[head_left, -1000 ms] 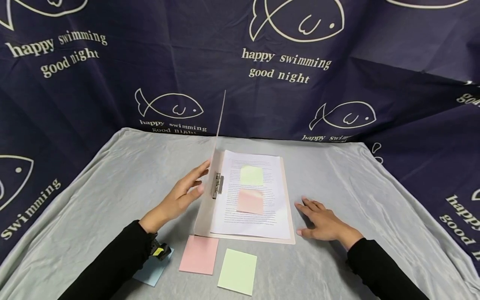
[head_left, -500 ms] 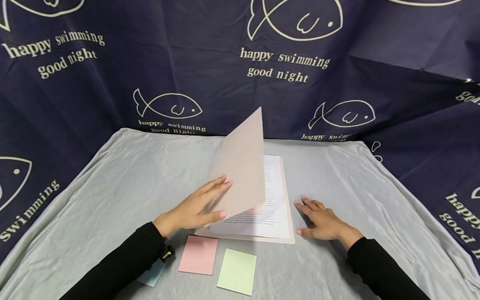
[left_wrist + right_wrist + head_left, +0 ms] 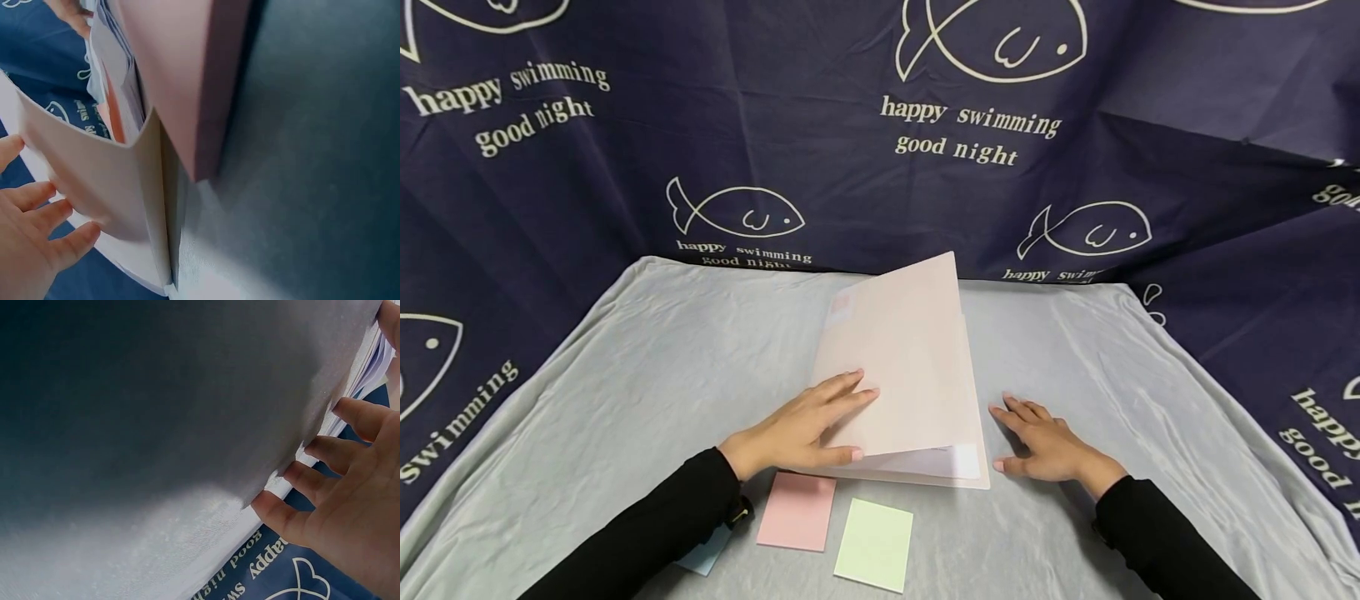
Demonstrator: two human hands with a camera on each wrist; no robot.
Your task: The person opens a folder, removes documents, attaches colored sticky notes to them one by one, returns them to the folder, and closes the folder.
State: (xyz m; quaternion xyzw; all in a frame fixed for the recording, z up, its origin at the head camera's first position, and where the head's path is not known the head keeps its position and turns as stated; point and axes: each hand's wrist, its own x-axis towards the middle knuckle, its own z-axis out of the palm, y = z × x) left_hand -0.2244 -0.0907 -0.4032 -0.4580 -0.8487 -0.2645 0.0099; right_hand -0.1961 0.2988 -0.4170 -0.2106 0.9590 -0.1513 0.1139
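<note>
A pale pink folder (image 3: 906, 358) lies on the cloth in the middle of the head view, its cover tilted a little above the back. White printed sheets (image 3: 958, 462) show in the gap at the near edge; the sticky notes on them are hidden from the head. My left hand (image 3: 801, 425) touches the cover's outer face near the spine, fingers extended and spread. In the left wrist view the fingers (image 3: 75, 245) lie against the cover. Just right of the folder, my right hand (image 3: 1048, 442) rests on the cloth with fingers spread, holding nothing.
A pink sticky-note pad (image 3: 797, 511) and a light green pad (image 3: 874, 545) lie in front of the folder. A blue pad (image 3: 706, 552) sits partly under the left sleeve. Behind the table hangs a navy fish-print curtain (image 3: 850, 125).
My left hand has swung the folder's cover from nearly upright down to the right, over the sheets and their notes. The right hand has stayed in place.
</note>
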